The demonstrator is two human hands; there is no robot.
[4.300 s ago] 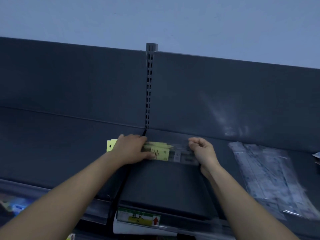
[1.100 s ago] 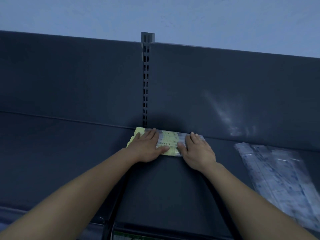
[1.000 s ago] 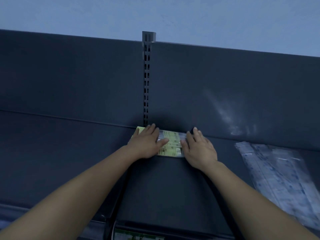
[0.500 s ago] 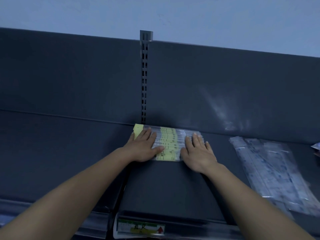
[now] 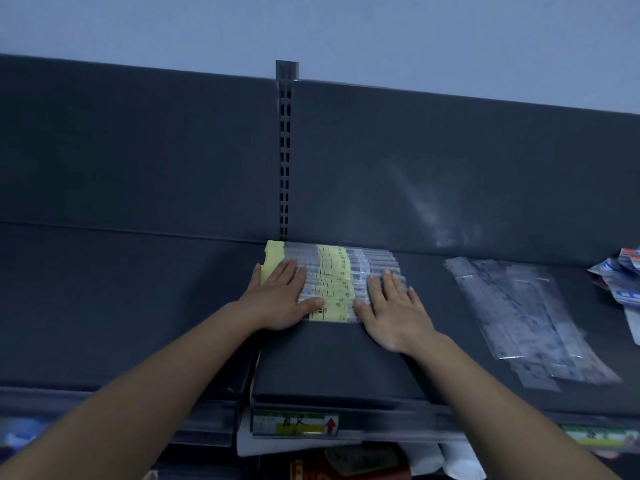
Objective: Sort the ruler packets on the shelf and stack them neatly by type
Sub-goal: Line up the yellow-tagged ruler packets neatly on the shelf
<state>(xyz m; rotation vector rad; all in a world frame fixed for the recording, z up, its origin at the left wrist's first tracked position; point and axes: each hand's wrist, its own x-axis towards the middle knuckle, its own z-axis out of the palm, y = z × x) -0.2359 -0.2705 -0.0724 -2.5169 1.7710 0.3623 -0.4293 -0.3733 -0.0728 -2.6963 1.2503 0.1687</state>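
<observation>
Yellow-labelled ruler packets (image 5: 334,271), one fanned stack at 12 o'clock on the shelf (image 5: 138,306), lie under two flat, straight-fingered grips: left grip (image 5: 282,299) on its 9 o'clock end, right grip (image 5: 394,306) at 3 o'clock.

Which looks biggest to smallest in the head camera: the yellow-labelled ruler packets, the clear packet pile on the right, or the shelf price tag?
1. clear packet pile, largest.
2. yellow-labelled ruler packets, partly under the left hand and right hand.
3. shelf price tag, smallest, though nearest the camera.
</observation>
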